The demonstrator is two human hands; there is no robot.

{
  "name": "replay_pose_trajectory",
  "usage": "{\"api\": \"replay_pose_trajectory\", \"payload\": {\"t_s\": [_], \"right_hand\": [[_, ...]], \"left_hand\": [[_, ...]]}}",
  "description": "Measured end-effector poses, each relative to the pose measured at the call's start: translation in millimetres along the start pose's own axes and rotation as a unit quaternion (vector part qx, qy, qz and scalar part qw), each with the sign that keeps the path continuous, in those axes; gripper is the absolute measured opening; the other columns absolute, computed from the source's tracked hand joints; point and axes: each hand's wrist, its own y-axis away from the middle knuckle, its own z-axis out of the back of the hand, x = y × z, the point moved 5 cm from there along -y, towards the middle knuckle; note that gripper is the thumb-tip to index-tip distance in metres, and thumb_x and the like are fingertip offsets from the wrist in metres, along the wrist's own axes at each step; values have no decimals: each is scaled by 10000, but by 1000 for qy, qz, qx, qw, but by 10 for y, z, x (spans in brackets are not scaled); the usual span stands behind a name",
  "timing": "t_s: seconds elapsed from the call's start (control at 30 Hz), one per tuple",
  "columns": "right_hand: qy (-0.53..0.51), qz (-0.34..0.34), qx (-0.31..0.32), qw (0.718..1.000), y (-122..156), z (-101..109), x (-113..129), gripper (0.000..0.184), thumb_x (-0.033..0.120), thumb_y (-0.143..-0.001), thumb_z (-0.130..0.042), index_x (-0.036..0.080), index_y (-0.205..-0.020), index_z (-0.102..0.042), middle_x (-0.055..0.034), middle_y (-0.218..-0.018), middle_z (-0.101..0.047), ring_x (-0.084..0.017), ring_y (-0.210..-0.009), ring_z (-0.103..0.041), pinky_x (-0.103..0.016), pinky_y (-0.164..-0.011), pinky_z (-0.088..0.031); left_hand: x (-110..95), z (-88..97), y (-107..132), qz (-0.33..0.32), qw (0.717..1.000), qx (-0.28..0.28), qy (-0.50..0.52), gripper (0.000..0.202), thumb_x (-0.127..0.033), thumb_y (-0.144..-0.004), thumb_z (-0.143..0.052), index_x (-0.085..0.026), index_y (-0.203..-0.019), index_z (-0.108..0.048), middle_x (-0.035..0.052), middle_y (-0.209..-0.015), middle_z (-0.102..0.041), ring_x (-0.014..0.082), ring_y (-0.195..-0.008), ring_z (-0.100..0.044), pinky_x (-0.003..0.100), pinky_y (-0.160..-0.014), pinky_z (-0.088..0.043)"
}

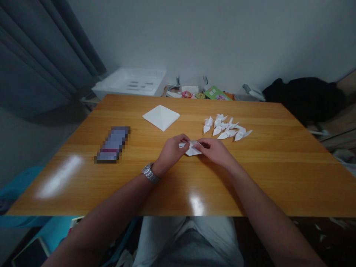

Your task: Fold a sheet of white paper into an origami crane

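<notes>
Between my two hands is a small folded piece of white paper (193, 150), held just above or on the wooden table. My left hand (174, 148), with a metal watch on its wrist, pinches the paper's left side between thumb and fingers. From the other side my right hand (213, 149) grips its right edge, thumb on top. Fingers cover parts of the folds. Beyond the right hand lies a group of several white origami cranes (226, 128). A stack of square white paper (161, 116) rests farther back, left of the cranes.
A phone (112, 144), blurred out, lies at left on the glossy wooden table (267, 178). Behind the far edge are a white plastic tray (133, 81), a green packet (217, 93) and other small items. A dark cloth heap (303, 96) sits at back right.
</notes>
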Motion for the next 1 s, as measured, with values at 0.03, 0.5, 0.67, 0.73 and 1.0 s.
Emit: {"api": "replay_pose_trajectory", "payload": {"t_s": [0.03,0.5,0.67,0.73,1.0], "right_hand": [[6,-2,0,1000,4,2,10,228,369,-951,-616,208,-989,-773,-59,-962,-792,-225,-844,-702,-331,-757,-499],[158,-30,-17,987,44,23,109,254,371,-971,-588,207,-925,-776,-72,-876,-776,-217,-781,-668,-301,-656,-385],[220,-24,-33,975,29,-33,131,223,307,-953,-584,212,-839,-750,-88,-861,-766,-231,-787,-659,-306,-631,-356],[244,-26,-35,969,19,-48,141,202,284,-939,-592,214,-817,-738,-92,-856,-762,-231,-783,-653,-308,-624,-347],[286,-11,-24,958,12,-83,190,185,256,-956,-581,211,-865,-736,-102,-907,-736,-242,-830,-647,-322,-655,-360]], "left_hand": [[-6,0,3,2,1000,0,-6,76,-229,-917,-643,-184,-948,-696,31,-927,-766,177,-849,-714,278,-753,-528],[-146,-82,47,-19,995,41,-84,150,-304,-966,-584,-193,-934,-680,53,-909,-760,199,-808,-696,292,-717,-500],[-97,-104,36,-5,997,37,-65,123,-268,-940,-589,-197,-888,-675,45,-876,-757,202,-799,-698,285,-696,-498],[-79,-107,33,-2,998,33,-61,118,-258,-930,-593,-198,-871,-674,42,-868,-756,201,-797,-698,282,-697,-499],[-22,-113,27,5,999,36,-39,69,-214,-890,-617,-199,-900,-683,31,-885,-755,199,-829,-704,287,-751,-514]]}}
